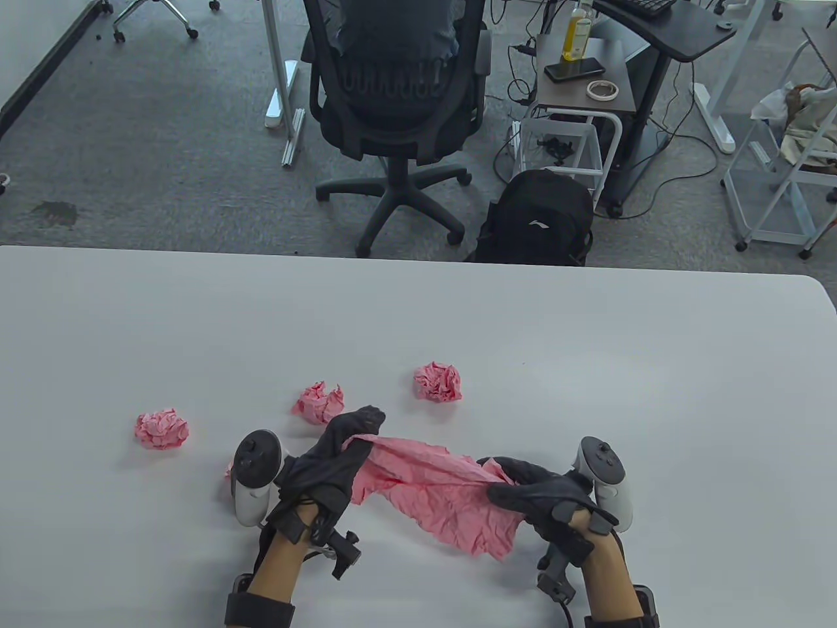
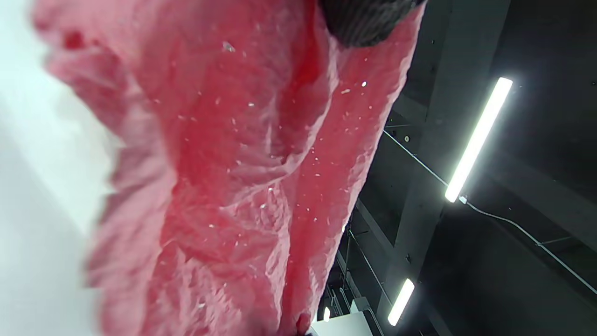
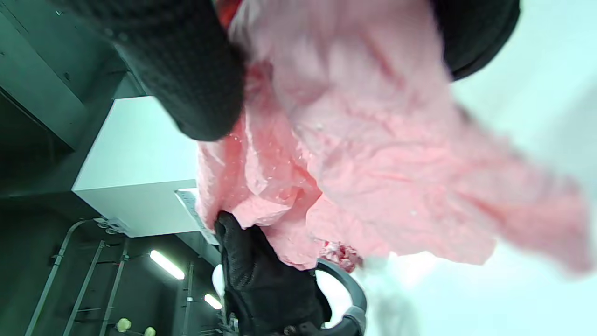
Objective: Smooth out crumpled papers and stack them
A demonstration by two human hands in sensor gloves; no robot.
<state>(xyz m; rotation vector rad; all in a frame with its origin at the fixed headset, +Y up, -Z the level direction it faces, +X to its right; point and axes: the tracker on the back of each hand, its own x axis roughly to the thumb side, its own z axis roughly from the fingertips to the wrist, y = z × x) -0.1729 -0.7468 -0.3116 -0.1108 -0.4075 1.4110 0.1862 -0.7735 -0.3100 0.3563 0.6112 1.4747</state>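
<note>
A half-opened pink paper sheet is stretched between both hands just above the white table. My left hand pinches its left end. The right end is gripped by my right hand. The wrinkled sheet fills the left wrist view, with one gloved fingertip on it at the top. In the right wrist view the sheet hangs under my right fingers, and the left hand shows beyond it. Three crumpled pink balls lie on the table: one at the left, one in the middle, one further right.
A small pink scrap peeks out beside the left tracker. Beyond the table's far edge stand an office chair, a black backpack and a side cart.
</note>
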